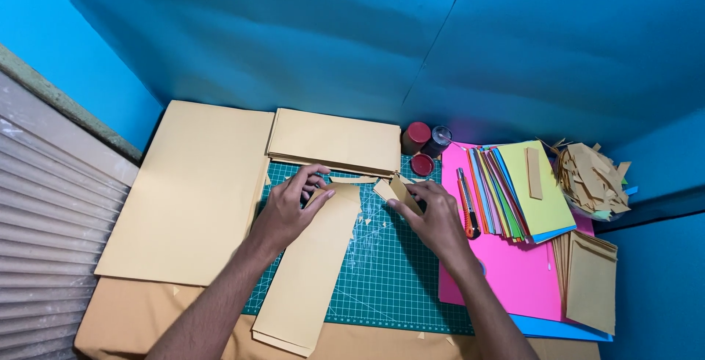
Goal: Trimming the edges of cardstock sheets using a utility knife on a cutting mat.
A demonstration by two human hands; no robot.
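On a green cutting mat, left hand pinching the top edge of a long tan strip, right hand gripping a small folded tan piece, orange knife just beside, coloured paper stack at right.

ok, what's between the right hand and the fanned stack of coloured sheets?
In the head view, an orange utility knife lies on the pink sheet, between the right hand and the coloured sheets, close beside the hand.
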